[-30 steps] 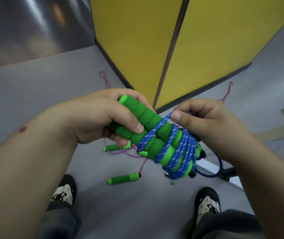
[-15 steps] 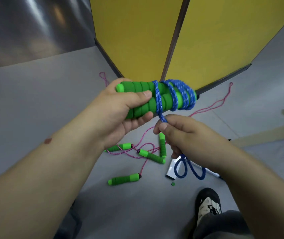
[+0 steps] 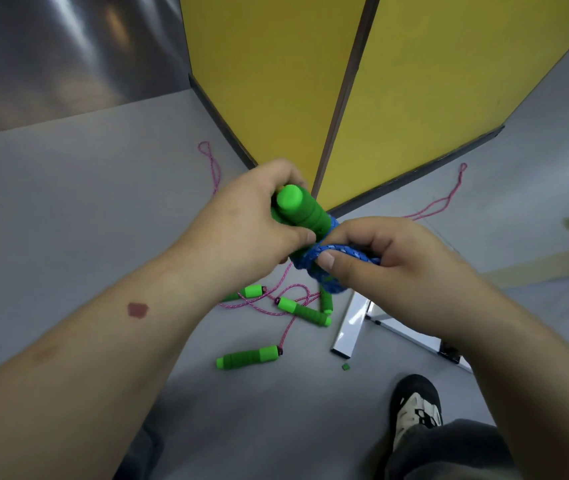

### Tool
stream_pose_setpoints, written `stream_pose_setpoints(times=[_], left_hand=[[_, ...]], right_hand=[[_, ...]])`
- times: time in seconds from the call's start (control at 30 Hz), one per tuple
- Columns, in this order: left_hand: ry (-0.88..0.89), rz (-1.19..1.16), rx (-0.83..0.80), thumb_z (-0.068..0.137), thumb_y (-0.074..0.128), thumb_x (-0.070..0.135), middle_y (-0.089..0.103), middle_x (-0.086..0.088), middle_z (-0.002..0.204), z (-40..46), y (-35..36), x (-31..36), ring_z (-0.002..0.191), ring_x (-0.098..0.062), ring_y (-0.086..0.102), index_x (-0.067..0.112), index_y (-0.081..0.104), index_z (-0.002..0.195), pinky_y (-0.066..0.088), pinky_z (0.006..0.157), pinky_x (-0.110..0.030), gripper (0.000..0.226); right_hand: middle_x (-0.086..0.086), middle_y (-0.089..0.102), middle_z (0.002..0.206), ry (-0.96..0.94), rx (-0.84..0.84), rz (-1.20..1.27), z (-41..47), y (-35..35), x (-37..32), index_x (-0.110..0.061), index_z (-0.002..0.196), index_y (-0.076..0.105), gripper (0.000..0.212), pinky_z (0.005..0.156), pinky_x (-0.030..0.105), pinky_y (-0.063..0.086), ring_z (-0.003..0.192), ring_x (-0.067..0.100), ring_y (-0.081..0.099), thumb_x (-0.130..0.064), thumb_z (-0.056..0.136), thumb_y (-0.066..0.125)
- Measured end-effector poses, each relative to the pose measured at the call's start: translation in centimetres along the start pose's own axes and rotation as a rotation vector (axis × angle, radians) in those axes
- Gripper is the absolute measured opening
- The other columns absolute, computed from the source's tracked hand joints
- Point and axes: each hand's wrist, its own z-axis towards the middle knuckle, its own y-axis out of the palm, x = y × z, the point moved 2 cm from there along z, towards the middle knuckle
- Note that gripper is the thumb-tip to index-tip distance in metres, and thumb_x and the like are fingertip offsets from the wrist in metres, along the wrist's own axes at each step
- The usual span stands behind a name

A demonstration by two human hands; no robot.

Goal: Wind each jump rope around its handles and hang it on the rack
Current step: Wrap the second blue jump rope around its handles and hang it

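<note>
My left hand [image 3: 252, 223] grips the green foam handles [image 3: 302, 209] of a jump rope, their ends pointing up toward me. Blue rope [image 3: 328, 261] is wound around the lower part of the handles. My right hand [image 3: 390, 271] pinches a strand of that blue rope between thumb and fingers, right beside the coil. On the grey floor below lie pink jump ropes [image 3: 286, 299] with green handles [image 3: 248, 356], loose and tangled.
Yellow partition panels [image 3: 310, 81] stand ahead, meeting at a dark post. A white metal rack foot [image 3: 349, 327] lies on the floor to the right of the pink ropes. My shoe [image 3: 414, 410] is at the lower right. A small green scrap [image 3: 345, 367] lies near the foot.
The handles have tilted from lying sideways to pointing toward me. My right hand rose from below the bundle up to the coil, taking the hanging blue loop with it.
</note>
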Motion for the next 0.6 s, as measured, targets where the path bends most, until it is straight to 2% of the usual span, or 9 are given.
stream_pose_setpoints(times=[0.1, 0.23, 0.3, 0.33, 0.37, 0.47, 0.53, 0.6], left_hand=[[-0.014, -0.076, -0.045, 0.079, 0.086, 0.016, 0.072, -0.001, 0.083, 0.1, 0.2, -0.3, 0.072, -0.022, 0.075, 0.034, 0.062, 0.092, 0.062, 0.067, -0.050, 0.033], [-0.104, -0.291, 0.098, 0.083, 0.084, 0.013, 0.070, -0.007, 0.085, 0.1, 0.6, -0.8, 0.067, -0.023, 0.077, 0.021, 0.054, 0.090, 0.065, 0.067, -0.050, 0.031], [-0.177, -0.461, 0.162, 0.084, 0.084, 0.012, 0.065, -0.008, 0.090, 0.2, 0.7, -1.1, 0.071, -0.025, 0.078, 0.020, 0.050, 0.085, 0.066, 0.066, -0.047, 0.036], [-0.192, -0.493, 0.181, 0.084, 0.084, 0.012, 0.064, -0.008, 0.091, 0.3, 0.8, -1.2, 0.073, -0.025, 0.078, 0.020, 0.049, 0.085, 0.066, 0.066, -0.046, 0.037], [-0.190, -0.488, 0.185, 0.084, 0.084, 0.011, 0.064, -0.008, 0.091, 0.3, 0.8, -1.3, 0.073, -0.025, 0.078, 0.019, 0.048, 0.085, 0.066, 0.066, -0.046, 0.037], [-0.146, -0.415, 0.100, 0.083, 0.084, 0.009, 0.068, -0.016, 0.091, 0.4, 1.1, -1.3, 0.072, -0.031, 0.076, 0.014, 0.051, 0.090, 0.066, 0.066, -0.052, 0.034], [-0.101, -0.409, -0.005, 0.083, 0.084, 0.004, 0.070, -0.020, 0.094, 0.3, 1.1, -0.9, 0.070, -0.028, 0.074, 0.012, 0.059, 0.097, 0.065, 0.063, -0.043, 0.030], [-0.045, -0.396, -0.115, 0.083, 0.082, 0.000, 0.072, -0.015, 0.091, 0.4, 0.8, -0.6, 0.068, -0.021, 0.070, 0.017, 0.067, 0.099, 0.060, 0.061, -0.035, 0.028]], right_hand=[[0.003, 0.069, 0.078, -0.021, 0.014, 0.030, 0.0, -0.1, 0.0, -0.026, 0.090, 0.073, 0.012, 0.062, 0.049, 0.055, 0.071, 0.026, 0.065, -0.035, 0.096, 0.066], [0.013, 0.062, 0.077, -0.032, 0.004, 0.096, 0.1, 0.1, 0.0, -0.025, 0.090, 0.073, 0.010, 0.060, 0.046, 0.047, 0.068, 0.033, 0.056, -0.032, 0.095, 0.068], [0.006, 0.061, 0.072, -0.031, -0.040, 0.092, 0.1, 0.3, 0.0, -0.023, 0.090, 0.073, 0.008, 0.059, 0.037, 0.042, 0.063, 0.023, 0.051, -0.028, 0.095, 0.069], [0.004, 0.061, 0.071, -0.030, -0.060, 0.091, 0.0, 0.4, -0.1, -0.023, 0.090, 0.073, 0.008, 0.060, 0.035, 0.042, 0.062, 0.017, 0.050, -0.027, 0.095, 0.069], [0.006, 0.062, 0.072, -0.034, -0.066, 0.094, 0.0, 0.4, -0.2, -0.023, 0.091, 0.074, 0.007, 0.061, 0.036, 0.043, 0.063, 0.017, 0.051, -0.027, 0.095, 0.069], [0.016, 0.066, 0.082, -0.045, 0.027, 0.160, 0.0, -0.2, -0.2, -0.025, 0.093, 0.075, 0.008, 0.060, 0.045, 0.046, 0.069, 0.033, 0.057, -0.028, 0.095, 0.068], [0.011, 0.071, 0.083, -0.035, 0.120, 0.209, 0.1, -0.9, 0.1, -0.023, 0.092, 0.076, 0.010, 0.058, 0.034, 0.048, 0.069, 0.024, 0.063, -0.026, 0.095, 0.067], [0.006, 0.074, 0.085, -0.031, 0.159, 0.228, 0.2, -1.3, 0.3, -0.021, 0.092, 0.076, 0.009, 0.065, 0.029, 0.055, 0.075, 0.017, 0.069, -0.020, 0.096, 0.068]])
